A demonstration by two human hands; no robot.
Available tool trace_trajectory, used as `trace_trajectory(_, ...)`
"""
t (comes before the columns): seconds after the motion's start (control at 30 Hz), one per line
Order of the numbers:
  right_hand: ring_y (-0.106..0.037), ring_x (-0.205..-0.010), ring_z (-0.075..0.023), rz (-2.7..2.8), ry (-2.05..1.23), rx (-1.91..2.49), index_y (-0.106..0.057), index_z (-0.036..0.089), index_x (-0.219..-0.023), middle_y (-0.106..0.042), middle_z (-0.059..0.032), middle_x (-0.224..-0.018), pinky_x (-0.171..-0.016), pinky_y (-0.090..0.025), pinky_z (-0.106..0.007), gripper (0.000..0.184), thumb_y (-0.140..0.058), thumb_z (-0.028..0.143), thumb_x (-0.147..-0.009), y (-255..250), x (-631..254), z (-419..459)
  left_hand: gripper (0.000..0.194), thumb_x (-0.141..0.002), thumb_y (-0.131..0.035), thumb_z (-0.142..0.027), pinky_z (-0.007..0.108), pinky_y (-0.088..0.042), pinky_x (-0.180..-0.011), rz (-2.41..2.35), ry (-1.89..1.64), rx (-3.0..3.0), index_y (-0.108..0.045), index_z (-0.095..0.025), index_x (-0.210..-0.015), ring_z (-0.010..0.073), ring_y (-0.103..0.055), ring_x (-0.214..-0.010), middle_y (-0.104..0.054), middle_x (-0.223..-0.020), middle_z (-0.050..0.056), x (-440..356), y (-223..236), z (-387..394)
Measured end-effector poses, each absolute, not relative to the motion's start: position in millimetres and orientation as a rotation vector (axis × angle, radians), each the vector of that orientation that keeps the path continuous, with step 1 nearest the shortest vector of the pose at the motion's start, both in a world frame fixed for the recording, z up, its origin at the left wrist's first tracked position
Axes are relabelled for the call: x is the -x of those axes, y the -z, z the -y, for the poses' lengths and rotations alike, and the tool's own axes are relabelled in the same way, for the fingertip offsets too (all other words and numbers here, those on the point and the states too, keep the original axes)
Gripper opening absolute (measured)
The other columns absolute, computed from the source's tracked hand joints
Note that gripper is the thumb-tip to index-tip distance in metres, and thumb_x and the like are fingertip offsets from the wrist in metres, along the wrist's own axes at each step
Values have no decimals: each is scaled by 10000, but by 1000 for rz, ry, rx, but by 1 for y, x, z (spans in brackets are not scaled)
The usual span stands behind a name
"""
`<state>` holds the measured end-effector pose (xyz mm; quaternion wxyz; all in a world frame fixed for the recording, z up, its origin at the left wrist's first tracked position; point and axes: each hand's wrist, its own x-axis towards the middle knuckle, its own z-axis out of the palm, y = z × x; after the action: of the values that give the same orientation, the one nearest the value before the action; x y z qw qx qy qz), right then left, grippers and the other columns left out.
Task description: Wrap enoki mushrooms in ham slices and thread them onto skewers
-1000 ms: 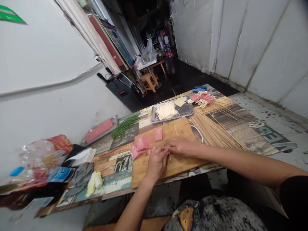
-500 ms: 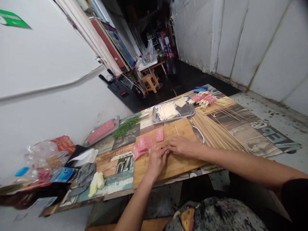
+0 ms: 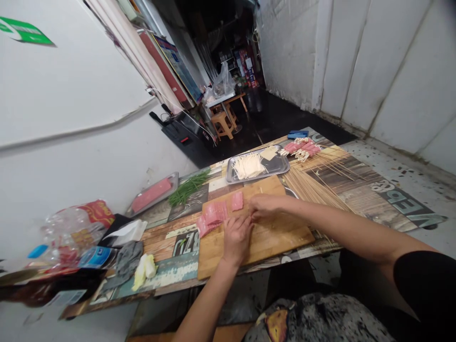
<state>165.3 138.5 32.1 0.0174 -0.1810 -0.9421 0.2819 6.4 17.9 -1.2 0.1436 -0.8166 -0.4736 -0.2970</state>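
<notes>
Hiding anything held: left hand beside right hand.

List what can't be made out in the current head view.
Anything between the left hand and right hand: head view, hidden by the hands themselves.
One end of the dark bottle: head view, cut off by the left edge.
Print on the blue label: head view, too small and blurred.

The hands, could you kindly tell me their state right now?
Left hand: at the board, grip cannot be told.
Right hand: curled; anything held is hidden.
</notes>
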Motion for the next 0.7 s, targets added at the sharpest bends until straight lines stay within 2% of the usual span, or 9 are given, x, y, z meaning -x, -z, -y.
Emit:
trace_trajectory(0.13, -477, -574, -100, 2900, -922, 672, -752, 122, -849, -627, 3, -631, -552, -308, -204, 184, -591, 196, -803, -35, -169, -133, 197, -926, -531, -252, 343, -455, -742, 1384, 892, 2433, -712, -218, -995, 190, -629, -837, -735, -936, 53, -3, 3, -31)
trace_trajectory(0.27, -533, -743, -155, 2816, -480, 721, -726, 102, -876, -674, -81, -822, -630, -340, -234, 179, -590, 211, -835, -29, -175, -115, 211, -928, -521, -258, 342, -492, -740, 1408, 939, 2552, -725, -210, -952, 189, -640, -839, -733, -929, 67, 3, 4, -38)
trace_trajectory(0.37, -531, -814, -183, 2838, -244, 684, -714, 94, -868, -667, -108, -864, -659, -344, -259, 212, -542, 217, -888, -23, -176, -107, 199, -922, -529, -250, 348, -500, -755, 1439, 936, 2599, -722, -203, -937, 196, -641, -859, -729, -951, 73, 4, 3, -39)
trace_trajectory(0.5, -534, -808, -190, 2875, -209, 735, -703, 111, -842, -656, -103, -857, -670, -361, -276, 348, -460, 334, -952, -20, -170, -107, 176, -896, -570, -242, 352, -507, -779, 1437, 926, 2609, -700, -182, -998, 204, -634, -878, -714, -986, 90, 4, 5, -40)
trace_trajectory(0.63, -560, -915, -205, 2832, -206, 859, -695, 119, -934, -656, -111, -962, -777, -391, -294, 295, -480, 320, -941, -27, -176, -103, 196, -913, -545, -235, 327, -495, -729, 1403, 949, 2540, -697, -168, -1018, 194, -623, -813, -718, -908, 87, 2, 9, -40)
trace_trajectory(0.7, -577, -942, -195, 2750, -209, 1054, -694, 125, -966, -665, -109, -990, -827, -396, -284, 263, -490, 286, -928, -35, -193, -101, 209, -922, -533, -236, 326, -488, -746, 1395, 952, 2553, -691, -189, -1051, 188, -621, -827, -717, -925, 76, 1, 9, -39)
